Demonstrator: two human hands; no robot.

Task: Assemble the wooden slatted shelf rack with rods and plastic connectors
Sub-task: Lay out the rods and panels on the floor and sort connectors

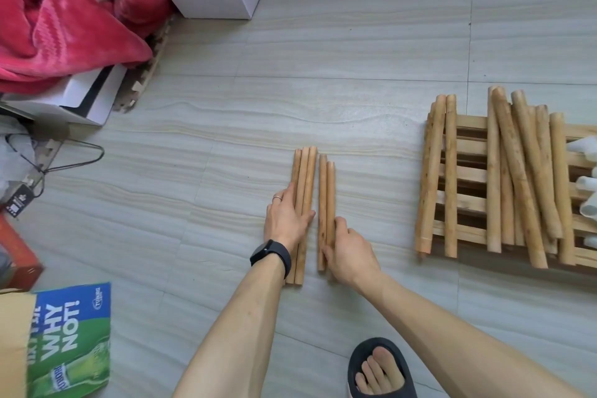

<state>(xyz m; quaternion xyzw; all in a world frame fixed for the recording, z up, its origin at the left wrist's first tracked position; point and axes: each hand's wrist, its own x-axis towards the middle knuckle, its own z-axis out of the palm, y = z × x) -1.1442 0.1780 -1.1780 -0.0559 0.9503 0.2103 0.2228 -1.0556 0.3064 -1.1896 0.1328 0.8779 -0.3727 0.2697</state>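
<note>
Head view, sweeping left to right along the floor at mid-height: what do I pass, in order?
Wire hanger → group of three rods → pair of rods → slatted wooden panel carrying loose rods → white plastic connectors at the right edge.

Down at my lower left, the blue-and-green printed carton (74, 339) carried big white capitals, "WHY NOT!", turned sideways from where I stood. On its blue corner sat a small oval logo (99, 296), too small for me to read for certain. Lower down, the pictured green bottle (61, 376) showed letters that looked like "UBORG", the start cut off. Further up the left edge, a black tag (17, 203) bore white print, too tiny to read.
</note>
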